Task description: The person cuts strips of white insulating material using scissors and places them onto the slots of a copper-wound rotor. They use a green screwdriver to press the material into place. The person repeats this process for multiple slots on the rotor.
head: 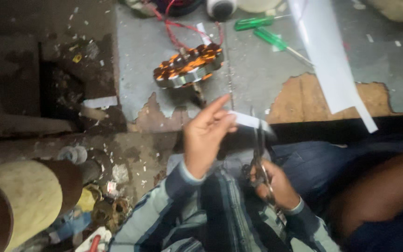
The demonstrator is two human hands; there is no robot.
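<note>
Your left hand (206, 135) pinches a narrow white paper strip (248, 120) between thumb and fingertips, holding it out level over the near edge of the workbench (257, 70). Your right hand (274, 182) is closed through the handles of a pair of scissors (260, 154), whose blades point up and away toward the strip. The picture is blurred there, so you cannot tell whether the blades are parted or closed on the paper.

To cut well, keep the strip taut and flat, and let it sit deep between the blades, not at their tips, where thin paper tends to fold instead of shearing. Keep your left fingertips well clear of the cutting line; they are just beside the blades now. Hold the scissors square to the strip so the edge comes out straight.

The strip runs from your left grip to the right, its free end reaching the scissors just above your right hand. Farther off on the bench, a wound stator (188, 65) with copper coils lies tilted, red wires (173, 28) trailing from it toward the far edge. Two green-handled screwdrivers (262, 29) lie beyond it, and a larger white sheet (327, 60) hangs over the bench on the right.
</note>
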